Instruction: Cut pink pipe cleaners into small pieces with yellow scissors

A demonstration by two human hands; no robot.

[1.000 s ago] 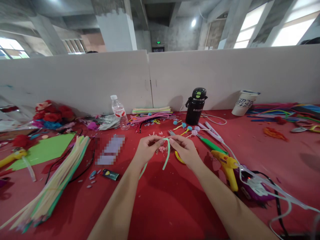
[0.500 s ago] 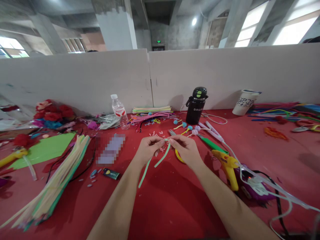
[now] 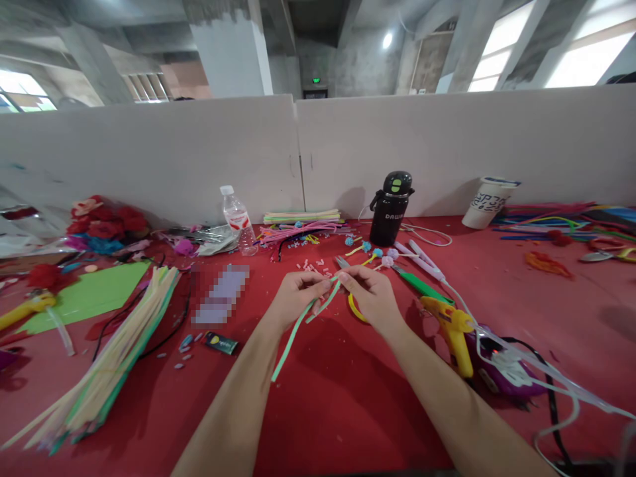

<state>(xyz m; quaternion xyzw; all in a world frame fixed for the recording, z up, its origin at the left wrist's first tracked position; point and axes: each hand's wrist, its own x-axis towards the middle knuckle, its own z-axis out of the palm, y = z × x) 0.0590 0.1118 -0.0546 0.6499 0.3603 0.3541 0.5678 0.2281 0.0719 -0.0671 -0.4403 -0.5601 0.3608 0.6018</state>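
Observation:
A thin light-green pipe cleaner (image 3: 289,342) is bent between my two hands, its two ends hanging down toward me. My left hand (image 3: 299,296) pinches it with thumb and forefinger. Close beside it, my right hand (image 3: 370,291) pinches the same strip near the bend, and the fingertips almost meet. Fingers cover the bend itself. Behind my hands lie small pink cut bits (image 3: 313,266). Scissors with a yellow handle (image 3: 356,310) lie partly under my right hand, their blades showing just beyond it.
A bundle of pipe cleaners (image 3: 116,358) lies at the left, near a glue-stick-like tube (image 3: 220,343). A yellow glue gun (image 3: 451,334) with cords sits at the right. A black flask (image 3: 391,211), a plastic bottle (image 3: 239,224) and a cup (image 3: 489,204) stand toward the white partition (image 3: 397,142).
The pipe cleaner's longer end has swung slightly lower and to the left, while the shorter end has drawn up a little. Both hands stay in nearly the same place, still pinching.

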